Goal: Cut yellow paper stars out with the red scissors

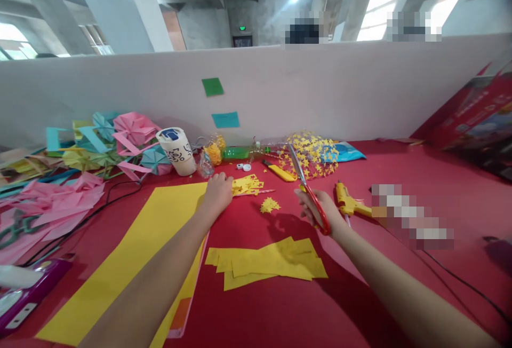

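Right hand [320, 206] is wrapped around the red-handled scissors [298, 164], up over the tabletop [280, 316], blades pointing away and a touch left, long axis slanting from near right to far left! Left hand [218, 193] is at the yellow cut-outs [248, 184], fingers curled; pinching them or not, I cannot tell. Bright red surface below, white partition [280, 86] across the back, pale pillars [116, 12] and glaring windows [384, 4] beyond.

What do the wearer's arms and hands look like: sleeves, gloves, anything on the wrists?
Bare left hand and bare right hand, no gloves. The left forearm and right forearm are uncovered up to the picture's edge, with no sleeve in view. No watch, band or cable shows on either wrist. Rings: too small to tell.
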The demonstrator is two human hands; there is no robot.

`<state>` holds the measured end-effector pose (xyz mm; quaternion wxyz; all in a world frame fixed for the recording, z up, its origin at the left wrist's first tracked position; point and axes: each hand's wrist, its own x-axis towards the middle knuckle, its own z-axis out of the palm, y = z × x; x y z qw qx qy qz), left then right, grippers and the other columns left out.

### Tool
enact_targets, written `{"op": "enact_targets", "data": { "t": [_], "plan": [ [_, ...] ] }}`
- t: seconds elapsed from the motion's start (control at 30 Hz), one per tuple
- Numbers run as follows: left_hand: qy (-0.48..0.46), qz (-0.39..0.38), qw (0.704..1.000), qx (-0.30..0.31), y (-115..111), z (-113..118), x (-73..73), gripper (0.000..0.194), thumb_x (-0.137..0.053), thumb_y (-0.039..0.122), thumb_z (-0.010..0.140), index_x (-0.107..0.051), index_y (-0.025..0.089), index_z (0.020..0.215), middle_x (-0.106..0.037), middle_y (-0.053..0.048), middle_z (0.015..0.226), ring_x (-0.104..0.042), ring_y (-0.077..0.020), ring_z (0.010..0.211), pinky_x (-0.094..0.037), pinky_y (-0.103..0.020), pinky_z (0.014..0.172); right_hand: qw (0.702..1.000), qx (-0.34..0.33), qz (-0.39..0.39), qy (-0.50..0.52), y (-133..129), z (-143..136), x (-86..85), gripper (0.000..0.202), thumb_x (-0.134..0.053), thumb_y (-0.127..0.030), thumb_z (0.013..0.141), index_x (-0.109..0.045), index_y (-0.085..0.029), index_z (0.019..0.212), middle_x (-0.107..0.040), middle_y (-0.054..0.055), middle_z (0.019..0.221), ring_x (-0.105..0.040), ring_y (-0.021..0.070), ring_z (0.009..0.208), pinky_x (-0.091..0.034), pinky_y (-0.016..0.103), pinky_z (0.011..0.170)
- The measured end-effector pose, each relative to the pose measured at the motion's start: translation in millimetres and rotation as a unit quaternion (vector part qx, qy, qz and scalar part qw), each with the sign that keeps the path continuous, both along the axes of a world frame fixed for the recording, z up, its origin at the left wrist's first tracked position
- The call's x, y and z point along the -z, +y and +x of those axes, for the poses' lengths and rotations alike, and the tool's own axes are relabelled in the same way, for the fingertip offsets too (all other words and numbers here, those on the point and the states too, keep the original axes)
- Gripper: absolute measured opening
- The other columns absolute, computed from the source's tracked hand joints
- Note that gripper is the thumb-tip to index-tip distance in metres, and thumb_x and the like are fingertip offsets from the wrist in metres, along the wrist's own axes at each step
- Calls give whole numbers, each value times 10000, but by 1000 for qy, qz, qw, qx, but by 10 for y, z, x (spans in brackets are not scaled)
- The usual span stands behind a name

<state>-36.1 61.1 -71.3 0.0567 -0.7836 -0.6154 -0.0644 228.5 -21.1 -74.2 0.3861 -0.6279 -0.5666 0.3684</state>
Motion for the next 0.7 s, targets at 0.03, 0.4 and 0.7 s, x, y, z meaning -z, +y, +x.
{"op": "enact_targets", "data": {
  "t": [0.03,0.4,0.7],
  "plan": [
    [-2,-1,1000,1,-15,-5,-10,259,-462,133,771,-597,137,992,-565,-146,994,-500,-276,970,-379,-377,838,999,-7,3,-44,20,34,1,389,-446,-554,810,-459,-208,632,-407,-58,394,-482,140,354,-328,224,351],
    [-109,-63,964,233,-714,310,-166,183,-468,272,829,-539,186,973,-565,-78,974,-519,-224,932,-408,-336,824,894,-10,76,-442,-49,180,193,223,-504,-381,805,-592,-180,772,-662,88,646,-607,238,599,-190,274,487],
    [-21,-38,998,51,-506,212,190,337,-426,422,853,-550,120,938,-578,-155,946,-557,-272,879,-436,-354,718,869,-20,83,-487,-118,205,206,245,-503,-410,815,-572,-189,732,-673,77,619,-606,216,542,-166,262,462]
  ]
}}
